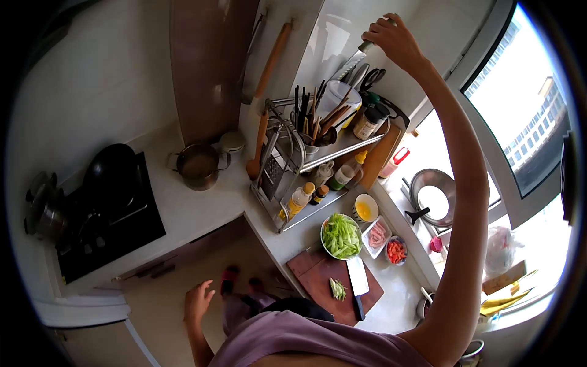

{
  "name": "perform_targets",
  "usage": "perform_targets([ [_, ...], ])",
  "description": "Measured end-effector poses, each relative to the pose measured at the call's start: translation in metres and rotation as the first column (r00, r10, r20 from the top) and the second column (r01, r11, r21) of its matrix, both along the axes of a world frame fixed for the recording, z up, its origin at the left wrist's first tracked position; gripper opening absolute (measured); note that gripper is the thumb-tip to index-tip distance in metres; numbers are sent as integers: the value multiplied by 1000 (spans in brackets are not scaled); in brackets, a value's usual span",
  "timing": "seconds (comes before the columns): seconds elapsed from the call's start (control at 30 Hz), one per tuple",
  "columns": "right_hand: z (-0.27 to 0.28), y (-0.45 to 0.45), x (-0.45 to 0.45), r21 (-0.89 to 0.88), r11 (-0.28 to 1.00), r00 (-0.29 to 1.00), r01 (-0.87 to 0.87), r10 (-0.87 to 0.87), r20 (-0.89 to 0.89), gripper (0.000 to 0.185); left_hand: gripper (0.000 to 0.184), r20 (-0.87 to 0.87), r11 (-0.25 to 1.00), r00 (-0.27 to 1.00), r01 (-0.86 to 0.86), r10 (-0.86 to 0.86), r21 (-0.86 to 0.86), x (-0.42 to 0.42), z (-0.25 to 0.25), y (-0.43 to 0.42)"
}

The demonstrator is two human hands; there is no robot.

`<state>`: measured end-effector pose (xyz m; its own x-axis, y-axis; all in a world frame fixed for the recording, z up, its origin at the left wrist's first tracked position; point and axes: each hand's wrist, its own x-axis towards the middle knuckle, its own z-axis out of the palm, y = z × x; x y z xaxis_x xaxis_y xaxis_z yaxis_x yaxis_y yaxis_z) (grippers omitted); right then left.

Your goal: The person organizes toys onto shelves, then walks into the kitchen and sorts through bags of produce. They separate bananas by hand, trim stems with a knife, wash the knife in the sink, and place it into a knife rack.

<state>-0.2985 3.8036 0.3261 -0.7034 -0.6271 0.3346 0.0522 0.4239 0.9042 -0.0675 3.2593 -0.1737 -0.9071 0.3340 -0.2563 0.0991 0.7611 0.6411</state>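
Note:
My right hand (391,40) is raised at the top, closed around the handle of a knife (351,63) whose blade points down into a white container (339,101) on the metal rack (342,147). Low on the left, my left hand (199,301) hangs over the floor with its fingers apart, holding nothing. A cleaver (357,278) with a black handle lies on the brown cutting board (312,275), beside a small pile of cut green vegetable (337,289). Just behind the board stands a bowl of sliced greens (341,235).
An egg bowl (365,208), a tray of pink strips (376,237) and a bowl of red pieces (396,251) stand near the window. Left are a pot (197,166), a black wok (110,177) and the stove (147,214). The open window (520,98) is at right.

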Motion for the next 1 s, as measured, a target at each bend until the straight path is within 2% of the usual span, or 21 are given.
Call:
perform_targets([
  [0.07,4,-5,-9,11,997,996,73,-73,42,25,37,9,997,997,70,-70,22,-36,-4,7],
  [0.13,9,-13,-15,13,994,988,107,-107,110,26,37,-70,984,989,140,-133,107,-63,-12,14],
  [0.27,15,-26,-31,80,976,959,203,-214,184,25,36,-81,966,975,215,-205,142,-111,-7,17],
  [0.4,-2,-29,-47,42,991,949,128,-134,284,27,37,-68,957,977,212,-202,197,-141,-29,7],
  [0.57,-38,-38,-58,129,991,905,28,-80,417,35,37,-61,961,965,261,-256,89,-167,-22,2],
  [0.6,-43,-38,-57,122,991,905,49,-96,414,35,37,-55,955,955,294,-292,27,-172,-19,2],
  [0.67,-59,-41,-54,112,993,871,-32,-27,490,35,36,-16,925,925,379,-380,-31,-184,-12,4],
  [0.7,-65,-40,-55,38,999,819,-30,3,574,36,35,-54,917,916,399,-398,14,-189,-11,6],
  [0.8,-86,-37,-60,71,996,804,-60,6,594,34,33,-152,873,872,481,-466,80,-203,-14,11],
  [0.87,-97,-13,-74,50,989,801,-141,85,593,42,33,-206,840,836,534,-509,92,-210,-15,15],
  [0.9,-86,-26,-61,53,995,811,-86,39,584,45,33,-194,828,826,552,-529,96,-215,-7,20],
  [0.93,-85,-31,-49,-71,989,823,130,-68,565,39,33,-215,816,808,573,-548,76,-217,-6,24],
  [1.0,-58,-67,-18,-60,997,930,-52,71,362,21,33,-199,784,781,615,-592,80,-221,2,36],
])
